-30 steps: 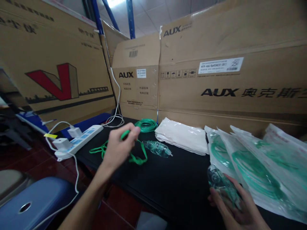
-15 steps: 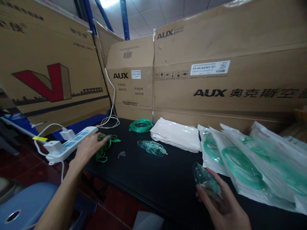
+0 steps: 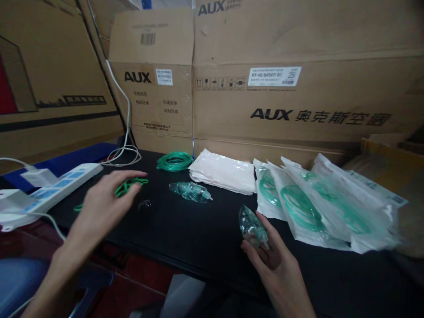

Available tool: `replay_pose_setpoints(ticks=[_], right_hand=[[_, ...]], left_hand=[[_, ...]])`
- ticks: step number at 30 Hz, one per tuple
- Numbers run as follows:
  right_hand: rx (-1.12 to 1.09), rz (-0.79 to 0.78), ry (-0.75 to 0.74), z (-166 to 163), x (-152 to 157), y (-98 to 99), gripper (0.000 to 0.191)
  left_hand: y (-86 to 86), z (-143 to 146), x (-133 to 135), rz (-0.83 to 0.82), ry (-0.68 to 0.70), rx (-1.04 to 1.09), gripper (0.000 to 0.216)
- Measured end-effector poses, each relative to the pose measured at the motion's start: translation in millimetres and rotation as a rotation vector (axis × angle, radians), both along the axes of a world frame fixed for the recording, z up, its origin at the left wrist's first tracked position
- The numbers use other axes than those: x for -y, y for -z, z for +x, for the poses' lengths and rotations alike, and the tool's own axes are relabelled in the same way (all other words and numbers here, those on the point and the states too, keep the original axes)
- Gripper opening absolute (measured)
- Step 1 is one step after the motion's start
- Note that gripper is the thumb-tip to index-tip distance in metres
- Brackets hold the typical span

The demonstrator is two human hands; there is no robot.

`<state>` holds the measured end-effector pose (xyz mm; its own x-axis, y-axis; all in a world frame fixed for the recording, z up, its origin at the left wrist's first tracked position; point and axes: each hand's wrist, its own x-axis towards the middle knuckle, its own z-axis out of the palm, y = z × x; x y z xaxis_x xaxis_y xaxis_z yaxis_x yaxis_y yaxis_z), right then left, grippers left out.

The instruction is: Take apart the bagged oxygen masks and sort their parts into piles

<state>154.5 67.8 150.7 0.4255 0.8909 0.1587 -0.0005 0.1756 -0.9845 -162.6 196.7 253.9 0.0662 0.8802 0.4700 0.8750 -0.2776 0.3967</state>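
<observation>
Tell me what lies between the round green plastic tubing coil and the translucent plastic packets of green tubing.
In the head view, a rectangular stack of glossy white sheets lies there on the black table.

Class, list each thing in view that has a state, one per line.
Left hand: open, thumb and fingers apart
Right hand: holding a clear green mask
Other mask: lying unheld
Green straps: loose, partly hidden
Green tubing: coiled
Bagged tubing: coiled
White pouches: stacked flat
Power strip: plug inserted

Dim, soft light; right edge dark, blurred.
</observation>
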Motion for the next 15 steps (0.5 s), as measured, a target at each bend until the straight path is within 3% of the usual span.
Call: replay_pose_setpoints(ticks=[3, 6, 10, 15], right_hand=[[0.073, 0.037, -0.013, 4, 0, 5.7, 0.066], [0.143, 0.078, -0.07, 9, -1, 14.2, 0.056], [0.171, 0.117, -0.16, 15, 2, 17.4, 0.048], [-0.009, 0.063, -0.197, 11, 9, 2.3, 0.064]], left_hand=[[6.7, 70, 33, -0.276, 0.395, 0.297, 0.036], [22.4, 130, 49, -0.534, 0.686, 0.446, 0.039], [45.9, 169, 42, -0.706, 0.786, 0.725, 0.049], [56.5, 168, 33, -0.701, 0.87, 0.9, 0.036]])
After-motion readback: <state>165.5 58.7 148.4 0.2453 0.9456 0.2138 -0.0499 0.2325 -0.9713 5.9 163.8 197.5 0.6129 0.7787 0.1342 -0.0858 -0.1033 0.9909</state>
